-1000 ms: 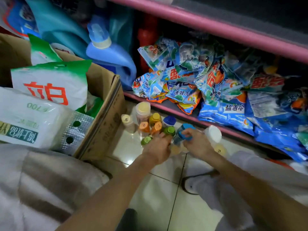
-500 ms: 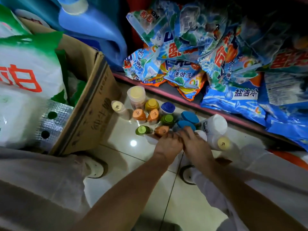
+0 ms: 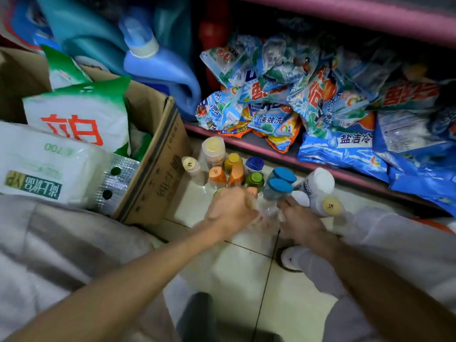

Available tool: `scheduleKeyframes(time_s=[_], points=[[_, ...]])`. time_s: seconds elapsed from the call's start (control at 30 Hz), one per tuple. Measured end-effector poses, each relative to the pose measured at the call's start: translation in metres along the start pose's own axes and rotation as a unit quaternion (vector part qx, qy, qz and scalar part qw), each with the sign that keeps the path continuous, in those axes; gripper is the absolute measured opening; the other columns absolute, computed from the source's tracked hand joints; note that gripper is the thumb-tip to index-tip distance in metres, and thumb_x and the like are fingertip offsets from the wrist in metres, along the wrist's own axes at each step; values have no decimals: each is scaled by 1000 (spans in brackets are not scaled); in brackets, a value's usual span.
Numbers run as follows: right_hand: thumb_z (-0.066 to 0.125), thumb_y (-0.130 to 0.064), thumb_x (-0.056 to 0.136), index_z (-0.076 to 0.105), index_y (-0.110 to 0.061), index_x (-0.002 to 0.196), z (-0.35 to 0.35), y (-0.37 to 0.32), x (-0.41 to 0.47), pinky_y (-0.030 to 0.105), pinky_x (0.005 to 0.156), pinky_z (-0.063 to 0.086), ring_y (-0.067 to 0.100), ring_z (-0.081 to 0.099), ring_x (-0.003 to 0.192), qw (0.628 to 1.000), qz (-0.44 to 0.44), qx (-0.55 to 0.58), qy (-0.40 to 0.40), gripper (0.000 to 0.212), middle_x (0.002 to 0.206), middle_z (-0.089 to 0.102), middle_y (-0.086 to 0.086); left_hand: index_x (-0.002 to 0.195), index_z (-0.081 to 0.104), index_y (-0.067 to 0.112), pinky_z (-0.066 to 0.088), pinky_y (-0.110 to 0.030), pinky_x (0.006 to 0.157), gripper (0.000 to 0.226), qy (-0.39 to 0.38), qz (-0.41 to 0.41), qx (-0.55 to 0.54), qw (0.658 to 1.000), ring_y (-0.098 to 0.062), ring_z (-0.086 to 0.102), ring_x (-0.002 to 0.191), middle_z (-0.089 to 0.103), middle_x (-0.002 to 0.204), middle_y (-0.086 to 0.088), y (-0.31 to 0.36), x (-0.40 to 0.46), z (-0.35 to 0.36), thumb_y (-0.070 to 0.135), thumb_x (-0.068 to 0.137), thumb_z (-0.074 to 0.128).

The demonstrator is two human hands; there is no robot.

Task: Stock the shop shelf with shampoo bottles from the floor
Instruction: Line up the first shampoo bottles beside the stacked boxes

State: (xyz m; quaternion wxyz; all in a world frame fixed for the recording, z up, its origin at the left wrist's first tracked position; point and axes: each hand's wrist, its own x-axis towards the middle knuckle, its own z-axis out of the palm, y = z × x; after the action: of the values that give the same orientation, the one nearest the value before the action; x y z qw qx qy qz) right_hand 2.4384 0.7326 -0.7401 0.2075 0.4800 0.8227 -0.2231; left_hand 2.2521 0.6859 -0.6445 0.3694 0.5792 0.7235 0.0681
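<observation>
Both hands reach into the bottles (image 3: 254, 180) clustered on the floor (image 3: 246, 272): left hand (image 3: 230, 212) curled over one, right hand (image 3: 299, 219) blurred, grip unclear; each should close around one body, lifting straight up

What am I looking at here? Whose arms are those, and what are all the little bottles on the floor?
A person wears a camera on their head, so you see what they see, looking down. The left hand and right hand reach into a bunch of small bottles standing on the tiled floor. The picture is blurry, so I cannot tell what either hand holds. Beside them stands a cardboard box. Behind, a pink shelf holds bags of washing powder.
</observation>
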Motion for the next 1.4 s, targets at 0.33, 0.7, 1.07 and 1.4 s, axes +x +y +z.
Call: scheduleKeyframes(time_s=[0.33, 0.7, 1.07, 1.4], points=[[77, -23, 75, 66, -23, 102, -144, -11, -117, 25, 75, 51, 15, 66, 83, 929, 85, 283, 220, 29, 97, 65, 1, 92, 70, 7, 60, -30, 66, 24, 64, -120, -391, 910, -18, 70, 80, 70, 92, -9, -37, -50, -103, 15, 71, 80], [75, -26, 79, 63, -34, 94, -294, -11, -231, 22, 57, 55, 10, 69, 56, 744, -58, 368, 555, 21, 79, 65, 14, 93, 70, 1, 58, -23, 58, 16, 129, -12, -569, 812, -18, 70, 81, 73, 93, -13, -1, -90, -165, 10, 80, 69], [69, -21, 83, 46, -22, 103, -302, 26, -153, 49, 89, 52, 37, 60, 102, 641, 94, 483, 589, 31, 123, 48, 19, 81, 70, 18, 58, -48, 75, 14, 265, 84, -405, 871, -19, 71, 66, 72, 78, -5, 63, -78, -191, 26, 72, 78], [71, -26, 80, 47, -29, 133, -282, -19, -166, 45, 104, 32, 27, 27, 135, 814, 36, 76, 575, 59, 149, 28, -3, 81, 72, 30, 55, -25, 55, 16, 210, 230, -331, 891, -8, 69, 75, 72, 79, 8, 92, -83, -209, 35, 68, 80]])
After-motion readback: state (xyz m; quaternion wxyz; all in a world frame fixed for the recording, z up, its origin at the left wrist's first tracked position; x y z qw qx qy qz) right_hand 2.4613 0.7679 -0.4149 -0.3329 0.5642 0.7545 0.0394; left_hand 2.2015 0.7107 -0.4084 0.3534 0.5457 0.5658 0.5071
